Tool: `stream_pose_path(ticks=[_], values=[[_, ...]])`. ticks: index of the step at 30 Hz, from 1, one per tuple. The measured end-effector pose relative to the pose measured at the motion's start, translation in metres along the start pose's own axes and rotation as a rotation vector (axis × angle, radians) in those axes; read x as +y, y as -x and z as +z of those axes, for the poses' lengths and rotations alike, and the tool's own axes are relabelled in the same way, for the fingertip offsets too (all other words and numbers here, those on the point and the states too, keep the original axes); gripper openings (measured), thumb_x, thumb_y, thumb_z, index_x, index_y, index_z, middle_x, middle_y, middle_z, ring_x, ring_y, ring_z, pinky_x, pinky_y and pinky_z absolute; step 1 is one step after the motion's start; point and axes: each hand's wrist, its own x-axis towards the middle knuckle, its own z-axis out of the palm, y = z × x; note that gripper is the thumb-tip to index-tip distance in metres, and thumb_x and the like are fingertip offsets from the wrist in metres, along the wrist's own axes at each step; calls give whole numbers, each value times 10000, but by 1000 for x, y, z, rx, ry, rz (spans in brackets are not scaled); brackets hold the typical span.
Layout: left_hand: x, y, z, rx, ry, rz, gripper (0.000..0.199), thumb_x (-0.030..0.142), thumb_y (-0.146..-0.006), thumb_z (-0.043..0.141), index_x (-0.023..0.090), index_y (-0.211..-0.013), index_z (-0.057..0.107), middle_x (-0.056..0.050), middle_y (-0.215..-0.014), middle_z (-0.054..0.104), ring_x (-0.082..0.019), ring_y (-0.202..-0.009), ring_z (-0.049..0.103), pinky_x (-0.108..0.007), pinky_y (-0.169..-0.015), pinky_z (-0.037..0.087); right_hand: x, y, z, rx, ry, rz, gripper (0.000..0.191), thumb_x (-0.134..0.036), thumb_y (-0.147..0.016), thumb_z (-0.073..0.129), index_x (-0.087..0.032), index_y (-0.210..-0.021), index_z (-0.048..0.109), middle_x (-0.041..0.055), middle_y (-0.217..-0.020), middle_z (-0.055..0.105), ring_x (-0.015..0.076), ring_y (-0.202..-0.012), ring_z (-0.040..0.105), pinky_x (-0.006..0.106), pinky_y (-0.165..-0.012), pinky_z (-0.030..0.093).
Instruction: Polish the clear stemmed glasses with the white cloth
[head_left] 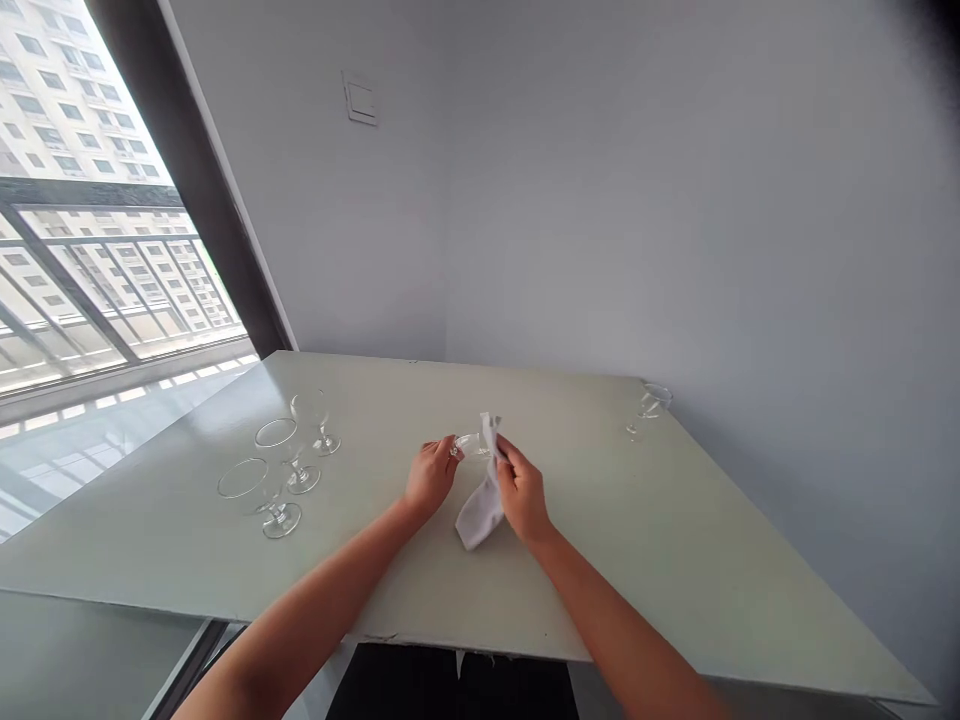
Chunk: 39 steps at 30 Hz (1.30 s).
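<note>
Above the middle of the table, my left hand (pixel 433 474) is closed on the stem end of a clear stemmed glass (pixel 471 444), which is tipped on its side with its bowl toward the right. My right hand (pixel 523 492) pinches a white cloth (pixel 481 508) against the glass's rim end. The cloth's upper part covers the mouth of the glass, and its lower part hangs down toward the tabletop. Part of the glass is hidden by the fingers and the cloth.
Several items stand on the pale table (pixel 660 580): three stemmed glasses at left, a near one (pixel 282 519), a middle one (pixel 303 479) and a far one (pixel 327 444), plus another glass (pixel 655 402) at the far right corner. Walls bound the back; a window is at left.
</note>
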Motion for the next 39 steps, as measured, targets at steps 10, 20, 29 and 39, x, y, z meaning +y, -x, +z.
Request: stream_pose_path(ticks=[10, 20, 29, 39], values=[[-18, 1, -6, -16, -145, 192, 258, 151, -826, 413, 199, -1054, 523, -67, -804, 647, -183, -763, 599, -343, -781, 406, 8, 1, -2, -625, -126, 227, 531, -311, -776, 505, -239, -1293, 404, 3, -798, 591, 147, -682, 552, 282, -603, 482], [-8, 1, -16, -16, -83, 367, 352, 158, -841, 405, 260, -1165, 500, -72, -994, 624, -197, -1007, 541, -405, -959, 311, 20, 3, 0, -559, -429, 457, 368, -353, -682, 642, -177, -1002, 599, -31, -576, 497, 108, -480, 492, 228, -419, 433], [-1, -8, -52, -303, 63, 267, 319, 387, -797, 518, 286, -1094, 577, -10, -704, 640, -149, -682, 588, -289, -761, 406, -9, 6, -23, -712, -286, 335, 302, -342, -635, 694, -184, -880, 615, -29, -620, 522, 100, -536, 480, 215, -482, 410], [21, -5, -71, -381, -25, 273, 296, 348, -786, 518, 219, -1045, 579, -61, -765, 637, -200, -749, 578, -319, -733, 391, 15, 4, -10, -553, -465, 403, 281, -371, -649, 690, -149, -806, 619, -23, -585, 539, 97, -497, 498, 205, -421, 402]])
